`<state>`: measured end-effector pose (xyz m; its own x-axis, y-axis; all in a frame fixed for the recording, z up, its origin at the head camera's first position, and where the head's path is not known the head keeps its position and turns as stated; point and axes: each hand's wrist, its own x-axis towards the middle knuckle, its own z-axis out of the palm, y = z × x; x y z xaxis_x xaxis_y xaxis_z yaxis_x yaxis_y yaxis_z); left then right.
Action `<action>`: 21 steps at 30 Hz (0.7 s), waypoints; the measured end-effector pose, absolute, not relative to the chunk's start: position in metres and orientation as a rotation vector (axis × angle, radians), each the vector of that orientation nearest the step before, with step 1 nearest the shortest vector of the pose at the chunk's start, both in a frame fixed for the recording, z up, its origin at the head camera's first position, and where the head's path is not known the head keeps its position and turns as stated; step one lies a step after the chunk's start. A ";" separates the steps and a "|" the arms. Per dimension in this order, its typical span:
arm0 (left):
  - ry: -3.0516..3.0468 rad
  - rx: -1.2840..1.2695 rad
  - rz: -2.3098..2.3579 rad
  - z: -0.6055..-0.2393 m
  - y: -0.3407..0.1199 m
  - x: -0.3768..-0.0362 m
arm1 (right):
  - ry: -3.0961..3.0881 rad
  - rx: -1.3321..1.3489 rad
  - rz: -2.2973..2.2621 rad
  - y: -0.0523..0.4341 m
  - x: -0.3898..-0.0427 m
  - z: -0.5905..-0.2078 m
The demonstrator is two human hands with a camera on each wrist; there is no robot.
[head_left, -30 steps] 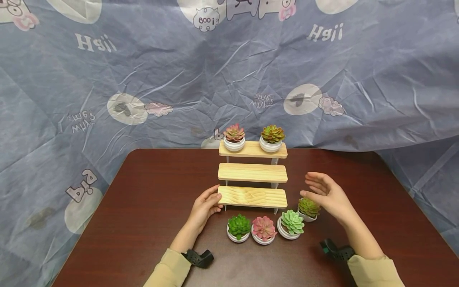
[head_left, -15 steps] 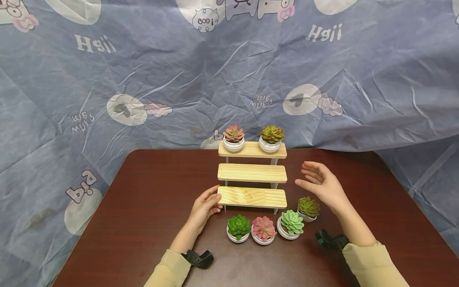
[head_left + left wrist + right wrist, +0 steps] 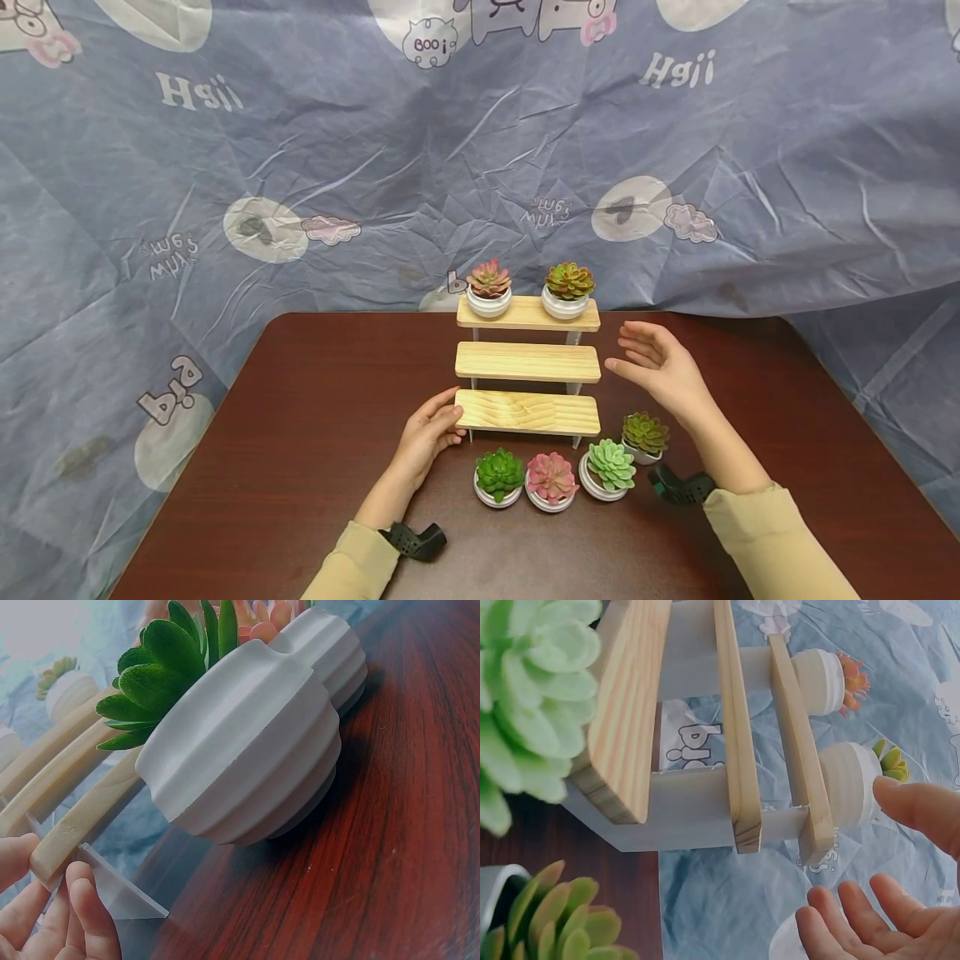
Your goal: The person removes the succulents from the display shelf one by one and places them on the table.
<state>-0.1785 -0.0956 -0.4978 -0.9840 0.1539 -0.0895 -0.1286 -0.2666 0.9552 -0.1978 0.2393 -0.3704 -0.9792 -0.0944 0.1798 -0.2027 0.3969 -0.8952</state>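
Observation:
A three-step wooden stand [image 3: 528, 360] sits on the dark red table [image 3: 300, 433]. Two potted succulents stand on its top step, a pink one [image 3: 489, 288] and an orange-green one [image 3: 567, 290]. My left hand [image 3: 429, 431] grips the left end of the bottom step [image 3: 71, 825], thumb on top. My right hand [image 3: 654, 363] hovers open and holding nothing, just right of the middle step [image 3: 739, 750]. In front of the stand lie several pots: dark green [image 3: 499, 477], pink [image 3: 552, 481], light green [image 3: 609, 469] and olive [image 3: 645, 437].
A wrinkled blue printed cloth [image 3: 300, 150] hangs behind the table and drapes down both sides. Bare tabletop stretches to the left and right of the stand. Black wrist straps [image 3: 412, 539] sit on both forearms.
My right hand has lifted from above the olive pot and moved up and left toward the middle step. The left hand and the pots have stayed put.

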 end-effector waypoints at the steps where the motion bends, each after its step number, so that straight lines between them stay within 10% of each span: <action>1: 1.782 0.032 2.369 -0.498 -0.095 -0.179 | -2.540 0.267 1.650 0.238 -0.199 -0.370; 21: 1.785 0.055 2.377 -0.498 -0.095 -0.179 | -2.396 0.246 1.710 0.221 -0.215 -0.362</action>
